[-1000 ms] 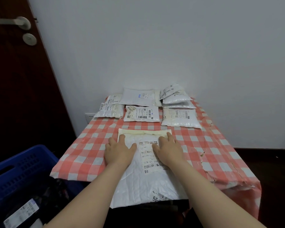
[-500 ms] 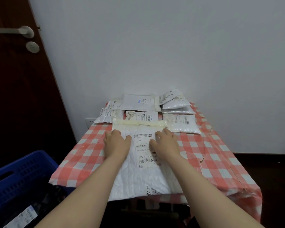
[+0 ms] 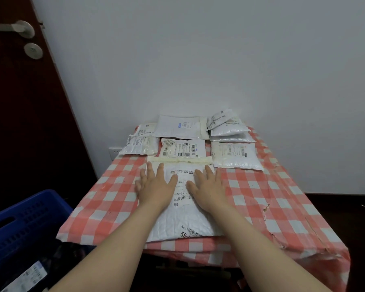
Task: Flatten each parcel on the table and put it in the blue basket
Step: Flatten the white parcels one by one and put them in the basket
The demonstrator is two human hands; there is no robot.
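Parcel (image 3: 183,220) slid farther onto table (image 3: 282,197); left hand (image 3: 156,188), right hand (image 3: 210,189) press it, fingers straight, gripping nothing. Blue basket (image 3: 30,207) at left.

Dark door (image 3: 19,127) with metal handle (image 3: 17,28), white wall (image 3: 198,60), socket (image 3: 115,152)

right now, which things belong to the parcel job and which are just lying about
Job: big white parcel, pressed under left hand and right hand; waiting parcels at the far end of the table; blue basket.
Lying about: door, door handle, wall socket.
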